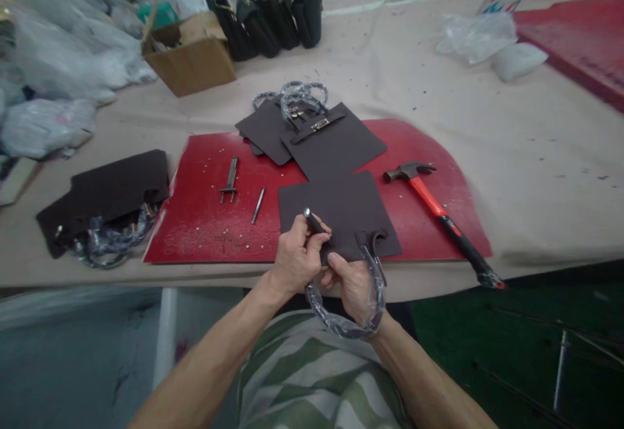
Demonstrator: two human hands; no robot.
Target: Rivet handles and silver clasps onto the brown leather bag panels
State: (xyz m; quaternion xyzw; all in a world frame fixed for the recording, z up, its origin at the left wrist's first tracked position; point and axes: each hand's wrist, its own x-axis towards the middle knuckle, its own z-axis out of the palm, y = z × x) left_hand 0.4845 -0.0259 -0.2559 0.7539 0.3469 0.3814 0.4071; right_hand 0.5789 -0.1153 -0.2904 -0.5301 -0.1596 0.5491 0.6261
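Observation:
A dark brown leather-like bag panel [326, 201] lies at the near edge of the red board [195, 208]. My left hand [297, 257] is closed around a short metal punch [312, 220], slanting over the panel's near edge; its lower tip is hidden by my fingers. Passing through a plastic-wrapped bag handle [341, 330], my right hand [355, 283] pinches the near edge of the panel, thumb on top. The handle's end meets a small strap [377, 237] on the panel.
A claw hammer [431, 205] rests on the board's right side, its grip overhanging the table edge. Left lie a pronged punch [229, 179] and a thin metal rod [258, 205]. More panels [341, 140] are behind; others [119, 185] sit left. A cardboard box [192, 62] stands farther back.

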